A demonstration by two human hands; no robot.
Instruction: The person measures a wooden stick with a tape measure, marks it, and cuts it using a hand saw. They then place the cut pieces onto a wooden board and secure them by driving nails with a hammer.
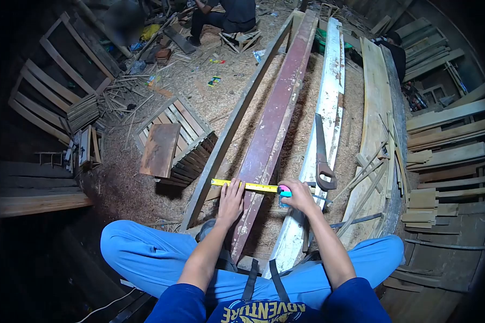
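Floor (199, 102) of a dim workshop, strewn with wood shavings. Widest timber: a long, pale, bare-wood plank (374, 91) at the right. Left of it, a long white-painted beam (326, 86), its paint flaking; then a long maroon-painted beam (277, 107), scuffed and chipped, running away from the wearer, who sits with blue-trousered knees (145, 250) spread wide at the near ends. Left of the maroon beam, a narrow dark wooden beam (198, 199), slanting. Beyond, a person in dark clothing (234, 13) sits low. Left of the beams, a boxy slatted wooden frame (196, 153), with a flat reddish-brown board (160, 145) leaning at its near side. A handsaw with a brown handle (321, 142) lies along the white beam, handle nearest the wearer. Hands well apart. Left hand (231, 202) over the maroon beam, fingers on the yellow tape blade (258, 187); pinching or only pressing, cannot tell. Blade lies crosswise over the maroon beam, free end at the narrow dark beam. Right hand (298, 195) closed around the small pink-and-teal tape measure case (284, 191), between maroon and white beams.
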